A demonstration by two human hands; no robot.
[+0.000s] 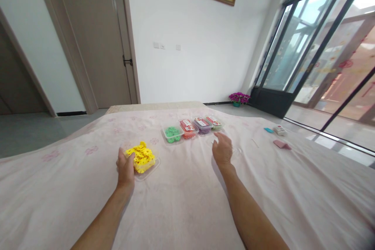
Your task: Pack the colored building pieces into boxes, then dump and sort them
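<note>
My left hand point(125, 167) grips the left side of a clear plastic box point(146, 168) heaped with yellow flower-shaped plastic pieces point(142, 155). Under this box a clear lid point(156, 164) shows at the right edge. To the right, my right hand point(222, 148) is just above the cloth with its fingers curled in. Whatever may be between those fingers is too faint to make out. Something clear and thin point(238, 150) lies beside that hand, perhaps a lid. Beyond the hands stands an uncovered box with green pieces point(172, 133), next to lidded, labelled boxes of red point(188, 128), purple point(203, 124) and pale green point(215, 122) pieces.
A pale pink floral cloth point(175, 203) covers the broad surface. Towards the right lie a blue item point(268, 130), a small white item point(280, 130) and a folded pink piece point(282, 145). Purple flowers point(239, 97) stand on the floor by the glass door point(293, 47).
</note>
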